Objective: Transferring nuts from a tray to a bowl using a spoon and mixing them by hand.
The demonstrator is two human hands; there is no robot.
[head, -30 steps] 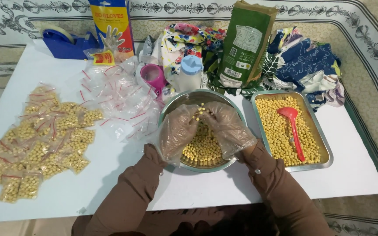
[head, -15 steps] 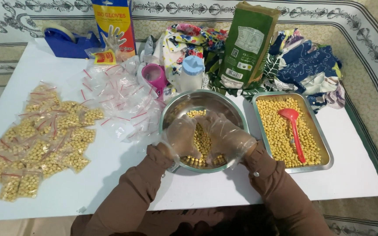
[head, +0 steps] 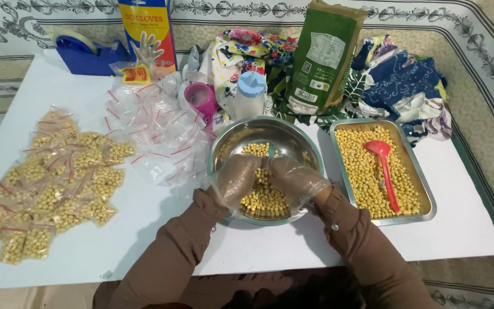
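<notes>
Both gloved hands have drawn together over the chickpeas [head: 263,197] since half a second ago; the left hand [head: 236,178] and right hand [head: 296,178] rest cupped, fingertips nearly touching, clamped on nothing I can tell; beneath them sits the steel bowl [head: 301,137]; the peas look small, hard, light and prone to roll, best scooped in cupped palms; right of the hands lies a tray [head: 427,209] with a red scoop [head: 383,163]; left, filled bags [head: 58,183].

White table [head: 293,252] bears steel bowl [head: 293,134], tray [head: 424,209], filled bags [head: 58,183].
</notes>
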